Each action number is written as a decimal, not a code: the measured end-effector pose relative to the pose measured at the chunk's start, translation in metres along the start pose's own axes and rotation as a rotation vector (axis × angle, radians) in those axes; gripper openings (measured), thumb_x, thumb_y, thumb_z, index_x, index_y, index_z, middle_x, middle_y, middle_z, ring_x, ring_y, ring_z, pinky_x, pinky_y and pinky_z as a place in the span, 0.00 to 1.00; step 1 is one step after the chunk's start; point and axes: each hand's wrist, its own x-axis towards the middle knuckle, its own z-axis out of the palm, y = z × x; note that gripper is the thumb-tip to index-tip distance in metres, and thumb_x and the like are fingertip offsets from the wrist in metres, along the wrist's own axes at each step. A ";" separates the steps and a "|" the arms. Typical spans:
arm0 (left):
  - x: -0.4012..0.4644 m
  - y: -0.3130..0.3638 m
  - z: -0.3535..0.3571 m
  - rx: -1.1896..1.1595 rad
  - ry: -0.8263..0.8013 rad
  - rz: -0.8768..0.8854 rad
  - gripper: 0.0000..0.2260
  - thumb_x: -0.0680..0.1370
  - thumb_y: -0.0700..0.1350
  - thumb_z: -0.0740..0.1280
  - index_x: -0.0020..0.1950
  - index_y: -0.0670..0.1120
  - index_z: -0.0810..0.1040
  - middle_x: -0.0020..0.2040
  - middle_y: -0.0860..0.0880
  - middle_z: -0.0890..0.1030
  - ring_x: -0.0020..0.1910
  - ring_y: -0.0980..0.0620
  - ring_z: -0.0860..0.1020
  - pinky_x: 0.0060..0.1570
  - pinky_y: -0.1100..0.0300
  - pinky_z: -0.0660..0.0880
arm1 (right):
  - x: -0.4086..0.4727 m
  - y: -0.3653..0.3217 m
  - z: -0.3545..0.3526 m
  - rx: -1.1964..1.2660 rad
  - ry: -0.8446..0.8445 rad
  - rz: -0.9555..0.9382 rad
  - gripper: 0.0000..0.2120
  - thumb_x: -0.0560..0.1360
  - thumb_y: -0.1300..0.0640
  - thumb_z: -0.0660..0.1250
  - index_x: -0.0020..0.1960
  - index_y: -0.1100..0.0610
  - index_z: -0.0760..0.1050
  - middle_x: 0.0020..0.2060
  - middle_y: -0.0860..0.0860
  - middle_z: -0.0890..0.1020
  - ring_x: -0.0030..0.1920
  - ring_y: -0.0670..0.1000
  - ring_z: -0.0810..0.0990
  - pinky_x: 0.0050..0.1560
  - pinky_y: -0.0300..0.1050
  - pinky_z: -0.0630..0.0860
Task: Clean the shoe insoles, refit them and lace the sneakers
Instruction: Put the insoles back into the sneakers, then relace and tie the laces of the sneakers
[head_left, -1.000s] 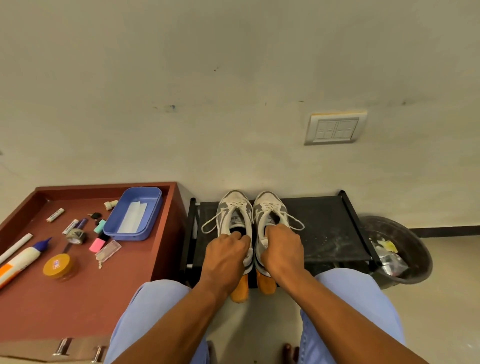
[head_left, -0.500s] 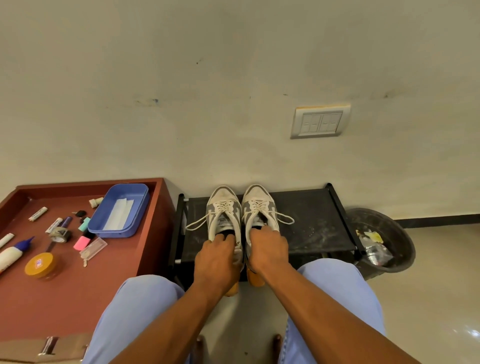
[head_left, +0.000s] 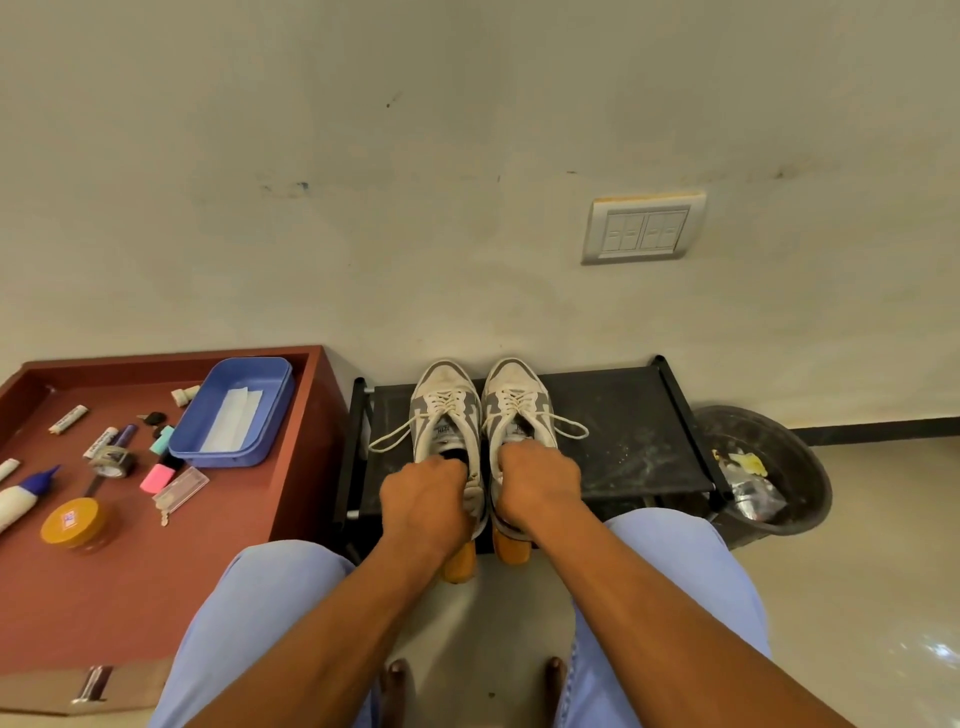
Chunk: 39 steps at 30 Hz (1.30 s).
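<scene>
Side by side, sneakers on rack, heels past its front edge.

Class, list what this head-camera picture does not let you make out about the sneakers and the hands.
1. Insoles: head view, hidden by the left hand and right hand over the sneakers' openings.
2. Fingertips: curled into the heels, out of sight.
3. Tongue labels: too small to read.

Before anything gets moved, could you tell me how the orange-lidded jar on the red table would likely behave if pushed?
The orange-lidded jar stands upright and looks squat, so it would probably slide rather than tip. The red table looks smooth, so little should resist it. Its weight cannot be judged.
</scene>
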 end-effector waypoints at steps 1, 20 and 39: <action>0.002 -0.001 -0.005 -0.012 0.021 -0.010 0.15 0.71 0.63 0.71 0.42 0.53 0.73 0.46 0.52 0.81 0.46 0.47 0.82 0.43 0.56 0.76 | 0.000 0.002 -0.005 0.042 -0.004 0.007 0.16 0.74 0.54 0.72 0.61 0.52 0.77 0.57 0.53 0.81 0.57 0.57 0.81 0.49 0.49 0.76; 0.104 0.029 -0.017 -0.329 0.111 0.091 0.13 0.74 0.51 0.70 0.56 0.49 0.84 0.50 0.50 0.85 0.49 0.49 0.82 0.45 0.55 0.78 | 0.067 0.038 -0.041 0.484 0.086 0.258 0.17 0.71 0.53 0.74 0.59 0.51 0.79 0.58 0.53 0.80 0.56 0.57 0.81 0.49 0.47 0.77; 0.138 0.021 -0.020 -0.393 -0.044 0.058 0.11 0.70 0.50 0.75 0.35 0.45 0.81 0.32 0.47 0.81 0.35 0.47 0.81 0.33 0.59 0.68 | 0.078 0.034 -0.038 0.315 0.088 0.313 0.09 0.74 0.57 0.68 0.53 0.57 0.79 0.49 0.56 0.83 0.50 0.60 0.83 0.41 0.47 0.76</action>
